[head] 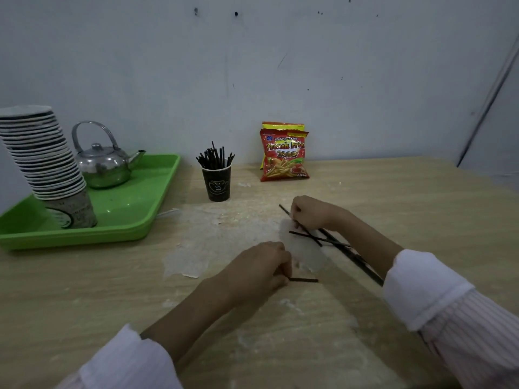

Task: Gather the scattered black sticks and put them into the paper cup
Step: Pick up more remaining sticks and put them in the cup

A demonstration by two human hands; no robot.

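Left hand [261, 265] curls its fingers [281, 279] round one black stick [304, 280] on the bench [84, 290]; right hand [311, 212] pinches a second stick [312, 236], paper cup [219, 184] beyond its fingers.

Shiny metal kettle [105, 167], glossy green plastic tray [134, 217] — matt, scuffed wood-grain table [393, 197]

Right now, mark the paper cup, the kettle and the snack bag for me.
paper cup [218, 184]: head view, front of its dark wall.
kettle [104, 168]: head view, middle of its metal body.
snack bag [284, 157]: head view, centre of its red front.
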